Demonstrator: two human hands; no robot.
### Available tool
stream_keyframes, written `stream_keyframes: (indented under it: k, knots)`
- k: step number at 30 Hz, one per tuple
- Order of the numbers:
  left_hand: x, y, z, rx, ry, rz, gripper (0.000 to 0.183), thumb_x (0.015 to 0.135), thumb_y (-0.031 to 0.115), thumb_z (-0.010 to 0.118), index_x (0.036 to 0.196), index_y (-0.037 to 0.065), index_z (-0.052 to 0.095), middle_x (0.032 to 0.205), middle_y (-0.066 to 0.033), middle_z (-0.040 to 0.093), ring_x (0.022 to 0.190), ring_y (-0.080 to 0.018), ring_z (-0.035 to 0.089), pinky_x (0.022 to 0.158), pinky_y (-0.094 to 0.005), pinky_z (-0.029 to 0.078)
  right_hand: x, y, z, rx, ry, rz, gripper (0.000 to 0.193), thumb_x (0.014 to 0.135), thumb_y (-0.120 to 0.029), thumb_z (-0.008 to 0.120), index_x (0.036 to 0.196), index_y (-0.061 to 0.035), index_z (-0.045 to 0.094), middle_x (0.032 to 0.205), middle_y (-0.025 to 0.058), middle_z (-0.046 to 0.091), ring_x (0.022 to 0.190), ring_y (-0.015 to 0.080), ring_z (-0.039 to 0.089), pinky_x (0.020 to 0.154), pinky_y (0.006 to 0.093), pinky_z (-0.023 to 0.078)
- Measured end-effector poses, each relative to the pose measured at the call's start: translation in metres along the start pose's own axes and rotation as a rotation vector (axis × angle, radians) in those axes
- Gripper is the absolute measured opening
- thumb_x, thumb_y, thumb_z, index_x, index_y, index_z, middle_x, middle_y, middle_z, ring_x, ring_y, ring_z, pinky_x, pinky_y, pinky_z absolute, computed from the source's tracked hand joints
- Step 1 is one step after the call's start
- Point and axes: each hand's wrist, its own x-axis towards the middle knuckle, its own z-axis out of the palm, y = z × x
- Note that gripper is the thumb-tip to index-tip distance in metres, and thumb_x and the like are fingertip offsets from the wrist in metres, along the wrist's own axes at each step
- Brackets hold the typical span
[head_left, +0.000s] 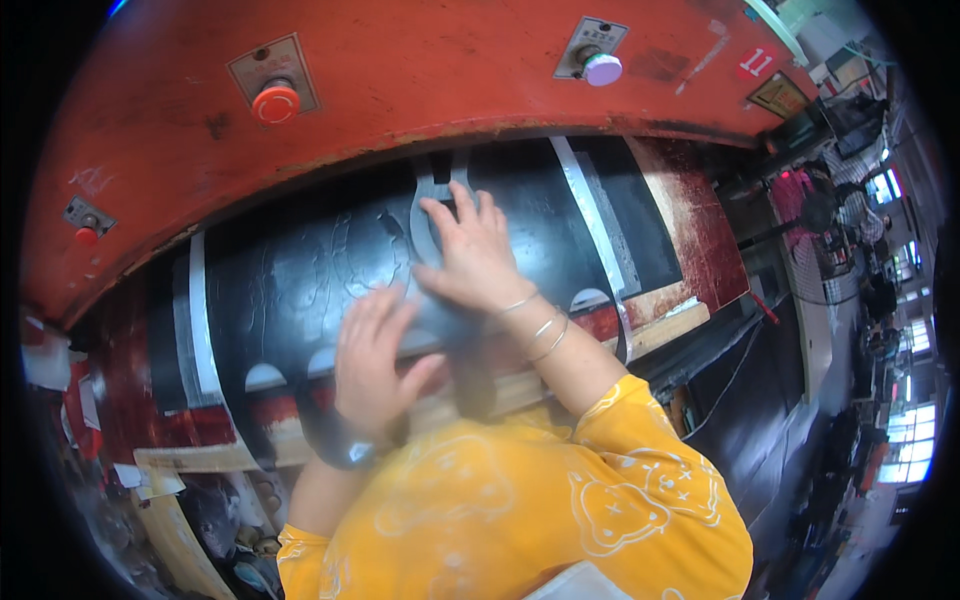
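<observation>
A black rubber-like sheet (300, 260) lies over the dark red bed, with wavy outlines marked on its surface and rounded cutouts along its near edge. My right hand (472, 250) rests at the middle of it, fingers spread over a grey loop-shaped piece (424, 232) with two prongs at its far end. Whether the fingers grip this piece is not clear. Nearer to me and to the left, my left hand (372, 355) hovers blurred above the sheet's near edge, fingers and thumb apart, nothing visible in it. Dark blurred material (472, 375) hangs between my forearms.
An orange-red machine beam (420, 80) spans the far side, carrying a red push button (276, 102) and a pale purple one (602, 69). Silvery strips (590, 215) cross the sheet at both sides. A wooden rail (665, 332) edges the bed near me.
</observation>
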Motion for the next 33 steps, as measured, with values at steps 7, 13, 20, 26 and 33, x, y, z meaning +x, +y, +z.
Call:
stream_keyframes:
  k: [7,13,20,26,33]
  knots:
    - [-0.035,0.016,0.003,0.216,-0.252,-0.128,0.072,0.074,0.038,0.072,0.134,0.007,0.047,0.141,-0.02,0.042,0.133,-0.0381,0.034,0.111,-0.0557,0.018,-0.065,0.031,-0.068,0.517,-0.125,0.107,0.074,0.06,-0.025,0.073,0.13,-0.0122,0.056,0.144,0.0227,0.039,0.133,0.0418,0.036,0.11,0.0452,0.03]
    - [-0.058,0.022,0.003,0.219,-0.245,-0.11,0.073,0.075,0.04,0.071,0.135,0.007,0.047,0.142,-0.0194,0.04,0.134,-0.0375,0.033,0.111,-0.0556,0.018,-0.097,0.057,-0.077,0.114,-0.03,0.086,0.071,0.061,-0.024,0.074,0.129,-0.0131,0.057,0.144,0.0184,0.041,0.131,0.0419,0.037,0.109,0.0444,0.032]
    - [-0.065,0.027,0.002,0.176,-0.236,-0.124,0.068,0.075,0.032,0.073,0.133,0.006,0.049,0.141,-0.0198,0.042,0.134,-0.0372,0.034,0.112,-0.0536,0.019,-0.115,0.055,-0.061,-0.078,-0.016,0.035,0.061,0.069,-0.027,0.072,0.127,-0.0138,0.056,0.14,0.0185,0.042,0.128,0.0442,0.036,0.105,0.0476,0.031]
    - [-0.095,0.037,-0.02,-0.405,-0.057,-0.171,0.027,0.071,0.006,0.073,0.096,0.003,0.064,0.101,-0.0146,0.065,0.095,-0.0315,0.062,0.084,-0.0397,0.049,-0.129,0.054,-0.053,0.027,0.328,0.048,0.045,0.083,-0.028,0.064,0.124,-0.0091,0.057,0.134,0.0173,0.046,0.129,0.0401,0.037,0.107,0.0467,0.026]
    - [-0.111,0.054,0.013,-0.176,0.02,-0.143,0.019,0.072,0.007,0.071,0.087,0.003,0.061,0.087,-0.0127,0.059,0.085,-0.0301,0.056,0.075,-0.0373,0.044,-0.068,0.084,-0.039,0.233,0.661,-0.043,0.052,0.087,-0.027,0.059,0.132,-0.0054,0.047,0.141,0.0213,0.035,0.133,0.0395,0.029,0.11,0.0484,0.021]
